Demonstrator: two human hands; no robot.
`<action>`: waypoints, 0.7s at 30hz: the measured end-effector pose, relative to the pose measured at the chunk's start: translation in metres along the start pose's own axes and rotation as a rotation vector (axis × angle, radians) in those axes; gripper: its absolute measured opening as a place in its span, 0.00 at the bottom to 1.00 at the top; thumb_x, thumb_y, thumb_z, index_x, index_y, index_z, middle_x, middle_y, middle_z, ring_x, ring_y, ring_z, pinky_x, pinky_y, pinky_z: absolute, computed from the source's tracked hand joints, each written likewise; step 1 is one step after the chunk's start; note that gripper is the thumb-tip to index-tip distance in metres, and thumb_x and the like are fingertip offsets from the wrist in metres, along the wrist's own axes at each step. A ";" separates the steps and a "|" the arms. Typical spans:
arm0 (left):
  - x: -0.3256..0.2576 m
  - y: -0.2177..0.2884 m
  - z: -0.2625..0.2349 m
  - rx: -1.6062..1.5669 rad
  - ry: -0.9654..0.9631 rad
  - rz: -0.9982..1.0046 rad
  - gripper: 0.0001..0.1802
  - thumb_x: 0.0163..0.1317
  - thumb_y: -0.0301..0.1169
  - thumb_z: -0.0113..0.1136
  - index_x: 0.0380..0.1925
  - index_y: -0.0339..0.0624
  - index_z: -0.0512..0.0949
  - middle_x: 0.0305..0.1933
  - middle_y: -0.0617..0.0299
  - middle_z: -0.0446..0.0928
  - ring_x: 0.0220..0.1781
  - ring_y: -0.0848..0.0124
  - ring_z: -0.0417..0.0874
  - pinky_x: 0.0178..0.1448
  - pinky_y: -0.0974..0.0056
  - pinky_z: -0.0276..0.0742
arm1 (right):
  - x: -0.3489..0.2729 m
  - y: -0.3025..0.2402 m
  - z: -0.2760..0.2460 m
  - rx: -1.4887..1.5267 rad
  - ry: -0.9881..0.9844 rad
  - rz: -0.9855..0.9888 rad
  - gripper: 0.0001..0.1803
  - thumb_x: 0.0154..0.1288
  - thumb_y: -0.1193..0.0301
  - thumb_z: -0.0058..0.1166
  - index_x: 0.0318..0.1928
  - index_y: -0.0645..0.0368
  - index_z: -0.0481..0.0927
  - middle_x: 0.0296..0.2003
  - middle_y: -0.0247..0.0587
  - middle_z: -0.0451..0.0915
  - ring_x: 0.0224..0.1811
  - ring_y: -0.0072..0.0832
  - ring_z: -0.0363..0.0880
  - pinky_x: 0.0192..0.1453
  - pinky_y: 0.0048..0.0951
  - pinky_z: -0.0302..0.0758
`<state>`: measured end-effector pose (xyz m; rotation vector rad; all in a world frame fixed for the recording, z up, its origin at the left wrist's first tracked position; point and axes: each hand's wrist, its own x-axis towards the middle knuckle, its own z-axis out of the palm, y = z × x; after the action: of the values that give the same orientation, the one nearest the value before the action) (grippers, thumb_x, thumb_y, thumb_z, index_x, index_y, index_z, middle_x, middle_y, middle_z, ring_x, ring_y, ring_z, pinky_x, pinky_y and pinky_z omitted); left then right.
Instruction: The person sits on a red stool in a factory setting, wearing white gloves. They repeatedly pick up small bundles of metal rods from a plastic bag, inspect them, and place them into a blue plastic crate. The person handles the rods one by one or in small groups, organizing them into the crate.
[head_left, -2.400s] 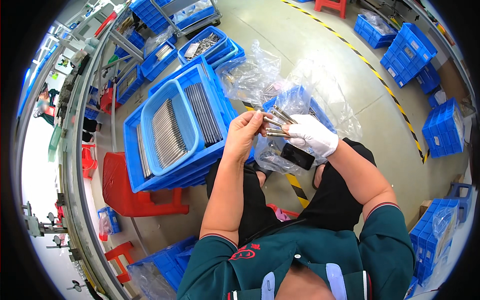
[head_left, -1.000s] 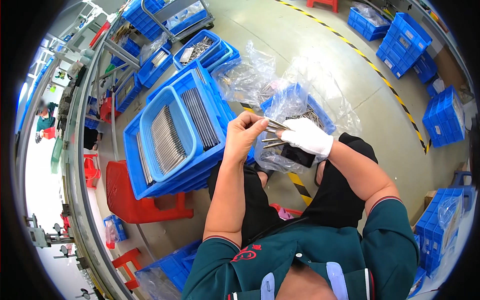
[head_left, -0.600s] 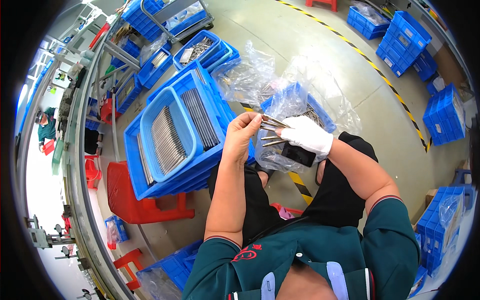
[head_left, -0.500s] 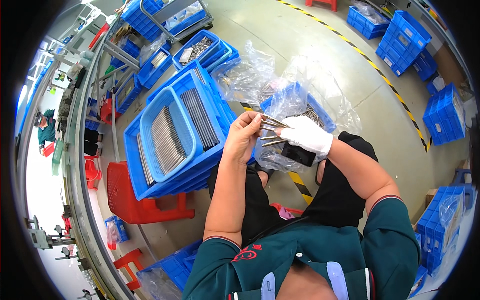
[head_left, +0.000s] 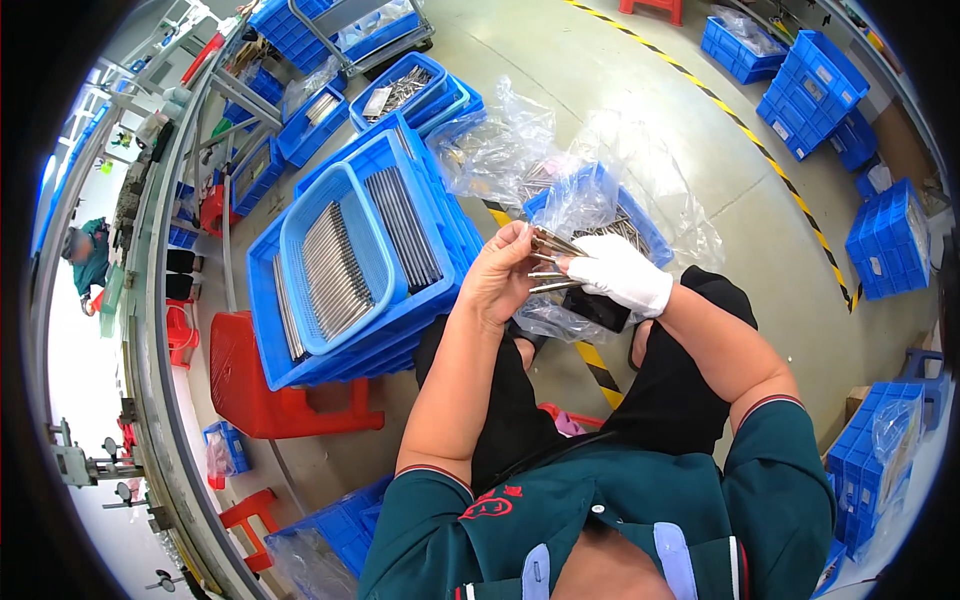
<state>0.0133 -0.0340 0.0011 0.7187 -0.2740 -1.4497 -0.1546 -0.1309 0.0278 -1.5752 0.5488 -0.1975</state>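
Several thin metal rods [head_left: 552, 287] fan out between my two hands, above a plastic-lined blue bin. My bare left hand [head_left: 503, 270] is closed round their left ends. The right hand [head_left: 622, 275], in a white glove, closes on the other side of the same rods. Beneath the glove a dark, flat rectangular thing [head_left: 597, 309] shows in part. Below and beyond my hands, the blue bin [head_left: 655, 240] holds more metal rods, with clear plastic film over its rim. To my left, a light-blue basket [head_left: 385, 290] holds a neat row of rods on top of stacked blue crates.
Dark rods [head_left: 402, 225] lie in the crate beside the basket. A red stool [head_left: 240, 385] stands left of the crates. Clear plastic bags [head_left: 500, 140] spread on the floor ahead. Blue crates [head_left: 885, 240] line the right side. At the far left another person [head_left: 90, 255] is near a bench.
My left hand has shifted slightly right and its fingers have moved on the rods. Both hands keep hold of the rods.
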 end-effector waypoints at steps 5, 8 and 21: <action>0.002 -0.003 -0.004 0.131 -0.017 0.105 0.07 0.62 0.35 0.60 0.32 0.45 0.77 0.31 0.63 0.80 0.33 0.74 0.77 0.42 0.68 0.72 | 0.003 0.001 0.002 0.081 0.002 0.078 0.13 0.63 0.63 0.53 0.29 0.60 0.76 0.20 0.27 0.68 0.22 0.15 0.62 0.25 0.21 0.60; 0.000 -0.006 0.006 0.243 0.060 0.196 0.11 0.65 0.37 0.57 0.35 0.41 0.78 0.31 0.63 0.80 0.33 0.77 0.75 0.42 0.70 0.68 | 0.006 0.004 -0.005 0.099 -0.022 0.087 0.15 0.63 0.61 0.54 0.32 0.61 0.78 0.21 0.28 0.71 0.23 0.16 0.65 0.26 0.22 0.63; -0.006 0.005 0.015 0.892 0.203 0.428 0.11 0.63 0.34 0.58 0.35 0.35 0.79 0.30 0.65 0.77 0.34 0.80 0.73 0.40 0.73 0.67 | 0.009 0.001 -0.009 0.167 -0.109 0.104 0.13 0.64 0.63 0.53 0.27 0.58 0.75 0.18 0.25 0.65 0.18 0.13 0.57 0.20 0.20 0.54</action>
<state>0.0079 -0.0326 0.0172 1.4106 -0.8854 -0.7921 -0.1507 -0.1432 0.0262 -1.3834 0.5148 -0.0762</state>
